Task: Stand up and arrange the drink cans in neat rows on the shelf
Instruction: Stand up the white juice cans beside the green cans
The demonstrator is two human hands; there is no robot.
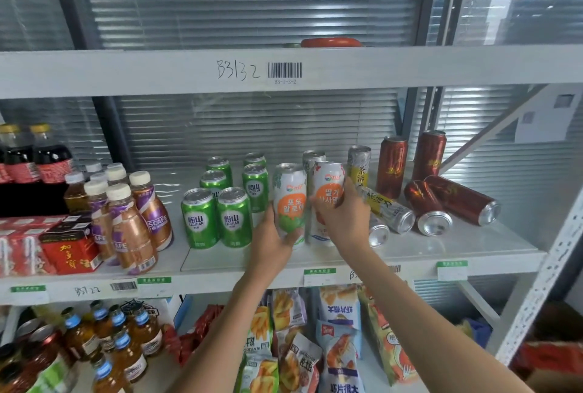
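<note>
Upper shelf edge (189,72) is showing handwritten "B3132" and barcode label (285,72) "B3-1-3-2"; green cans (199,219) are reading "LAOSHAN"; bottles (154,212) "SCAFE".

— What sits on the shelf (457,242) by your fingers?
— Left of them, six green cans (217,197) upright in two rows; beyond those, coffee bottles (126,219). Right of your fingers, two red cans (448,203) and a yellow-and-silver can (386,208) lie tipped; two red cans (410,162) stand behind.
</note>
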